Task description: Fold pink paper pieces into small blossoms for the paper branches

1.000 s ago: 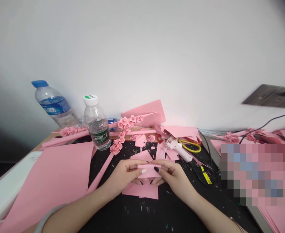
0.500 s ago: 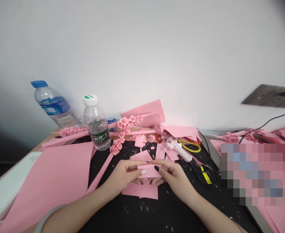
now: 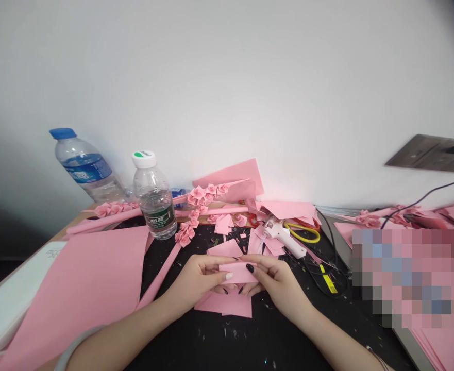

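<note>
A small folded piece of pink paper (image 3: 237, 273) is held level between both hands. My left hand (image 3: 203, 275) pinches its left end, thumb on the near face and fingers behind and below. At the right end, my right hand (image 3: 270, 275) grips it the same way, its dark-nailed thumb pressed on the face. The fingertips of both hands nearly meet along the top edge. Beneath the hands, pink paper squares (image 3: 236, 305) lie on the black mat (image 3: 227, 345).
Two water bottles, one upright (image 3: 157, 206) and one tilted (image 3: 89, 170), stand at the back left. Pink paper flowers (image 3: 186, 232), a glue gun (image 3: 286, 238) and yellow-handled scissors (image 3: 304, 234) lie behind the hands. A large pink sheet (image 3: 91, 278) covers the left; cables lie right.
</note>
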A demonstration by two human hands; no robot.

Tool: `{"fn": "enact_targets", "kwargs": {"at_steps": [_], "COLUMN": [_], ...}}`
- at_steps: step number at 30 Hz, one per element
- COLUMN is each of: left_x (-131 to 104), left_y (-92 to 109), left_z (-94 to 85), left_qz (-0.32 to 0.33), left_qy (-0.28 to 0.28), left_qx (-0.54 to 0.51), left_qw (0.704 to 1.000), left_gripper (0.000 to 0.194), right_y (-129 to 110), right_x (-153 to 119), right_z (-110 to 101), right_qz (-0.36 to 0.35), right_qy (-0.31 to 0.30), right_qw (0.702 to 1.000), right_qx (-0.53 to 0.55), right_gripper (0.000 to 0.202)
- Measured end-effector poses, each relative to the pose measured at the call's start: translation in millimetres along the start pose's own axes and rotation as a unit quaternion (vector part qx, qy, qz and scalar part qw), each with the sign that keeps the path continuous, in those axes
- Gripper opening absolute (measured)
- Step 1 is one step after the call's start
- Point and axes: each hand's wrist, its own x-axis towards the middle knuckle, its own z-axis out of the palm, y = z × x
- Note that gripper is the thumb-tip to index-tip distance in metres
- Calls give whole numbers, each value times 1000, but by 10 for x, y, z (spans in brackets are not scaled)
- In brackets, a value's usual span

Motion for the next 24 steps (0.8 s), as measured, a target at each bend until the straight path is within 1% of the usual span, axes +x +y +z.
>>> {"fn": "enact_targets", "kwargs": {"at_steps": [4, 6, 11, 16, 22, 24], "left_x": [7, 10, 15, 19, 5, 2], "left_y": [-11, -8, 3, -9, 7, 12], "left_z": [4, 6, 8, 4, 0, 2], "left_qz": [0, -5, -15, -13, -12, -17], "left_qy": [13, 20, 19, 21, -14, -17], "left_qx": [2, 5, 9, 16, 58, 69], "left_qw": [1000, 1000, 1000, 1000, 998, 997], "left_gripper": [41, 40, 34, 29, 18, 17], "right_y": [5, 14, 27, 3, 6, 16], "right_x": [-12, -20, -20, -23, -34, -33], "right_z": [15, 19, 17, 23, 38, 33], "right_qz": [-15, -23, -22, -15, -17, -20], "right_qy": [16, 21, 8, 1, -18, -20], "right_qw": [999, 998, 998, 998, 998, 997], "right_qx": [-31, -45, -55, -58, -55, -67], "right_gripper": [37, 35, 26, 30, 29, 26]}}
